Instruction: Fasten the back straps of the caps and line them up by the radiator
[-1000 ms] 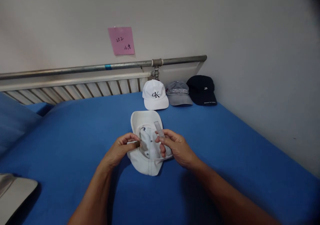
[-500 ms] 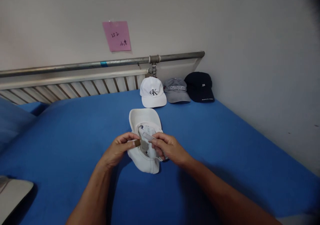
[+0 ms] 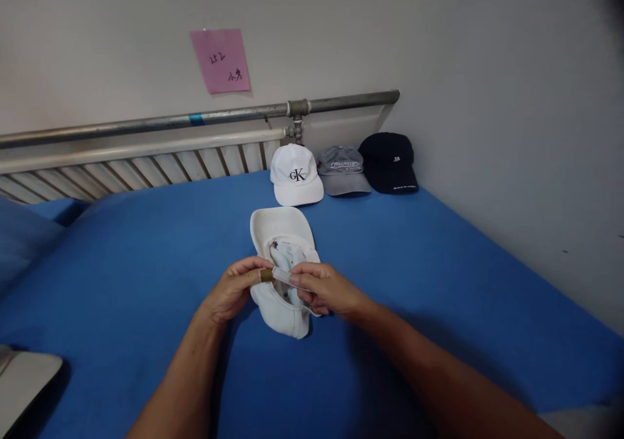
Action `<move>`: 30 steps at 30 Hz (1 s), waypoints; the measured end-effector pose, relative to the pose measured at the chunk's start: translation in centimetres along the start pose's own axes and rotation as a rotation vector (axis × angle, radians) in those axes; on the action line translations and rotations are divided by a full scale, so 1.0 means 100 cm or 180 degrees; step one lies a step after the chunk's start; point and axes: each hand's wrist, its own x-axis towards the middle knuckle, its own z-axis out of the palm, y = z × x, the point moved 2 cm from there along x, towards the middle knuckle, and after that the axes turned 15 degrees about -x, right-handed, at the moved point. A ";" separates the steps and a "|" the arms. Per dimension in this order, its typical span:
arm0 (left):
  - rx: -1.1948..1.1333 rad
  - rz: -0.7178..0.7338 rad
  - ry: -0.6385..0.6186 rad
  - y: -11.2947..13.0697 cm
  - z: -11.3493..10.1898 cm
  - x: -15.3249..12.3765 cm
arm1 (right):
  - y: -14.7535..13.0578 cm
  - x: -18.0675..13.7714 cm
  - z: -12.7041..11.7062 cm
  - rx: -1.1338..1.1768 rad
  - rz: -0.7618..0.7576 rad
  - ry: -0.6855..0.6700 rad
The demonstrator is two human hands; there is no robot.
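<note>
A white cap (image 3: 283,319) lies upside down on the blue bed cover, its brim pointing away from me and its inside facing up. Over the cap's opening, my right hand (image 3: 324,287) pinches a pale, translucent-looking strap (image 3: 281,275), whose free end points left. My left hand (image 3: 238,286) is closed in a pinch above the cap's left rim. A small brown patch (image 3: 266,275) shows at its thumb tip; whether it is a wrap or a held piece I cannot tell. The strap's end lies right beside it, and the left fingertips hide what is between them.
Along the far edge stand a white cap with black letters (image 3: 296,175), a grey cap (image 3: 342,172) and a black cap (image 3: 387,162). Part of another pale cap (image 3: 29,380) shows at lower left. A radiator (image 3: 170,166) and metal pipe (image 3: 244,112) run behind; a wall rises at right.
The strap in my right hand has swung flatter, and its end has come down against the left thumb tip. Both hands stay over the cap; the view has tilted slightly.
</note>
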 end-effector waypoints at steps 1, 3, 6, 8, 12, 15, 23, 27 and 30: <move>-0.0005 -0.0004 -0.0019 0.000 0.000 0.000 | 0.000 0.000 0.000 0.0050 0.0043 -0.0046; -0.0011 -0.0022 -0.0044 -0.001 -0.001 0.000 | 0.000 0.000 -0.001 0.0141 0.0109 -0.0157; -0.0031 -0.0057 -0.0052 -0.001 -0.001 0.001 | 0.000 0.001 -0.002 0.0230 0.0183 -0.0309; -0.0036 -0.0077 -0.0058 -0.001 -0.001 0.001 | 0.000 0.000 -0.003 0.0247 0.0227 -0.0386; -0.0020 -0.0109 -0.0084 -0.001 0.000 0.001 | -0.003 -0.001 -0.003 0.0191 0.0274 -0.0473; 0.0022 -0.0111 -0.0125 -0.001 0.001 0.000 | -0.004 -0.001 -0.003 0.0143 0.0290 -0.0530; 0.0095 -0.0177 -0.0193 -0.003 -0.002 0.002 | -0.001 0.003 -0.007 0.0068 0.0436 -0.0599; 0.0164 -0.0185 -0.0254 -0.003 -0.004 0.002 | -0.002 0.004 -0.006 0.0030 0.0561 -0.0547; 0.0215 -0.0214 -0.0299 -0.003 -0.005 0.001 | -0.003 0.004 -0.006 -0.0043 0.0594 -0.0569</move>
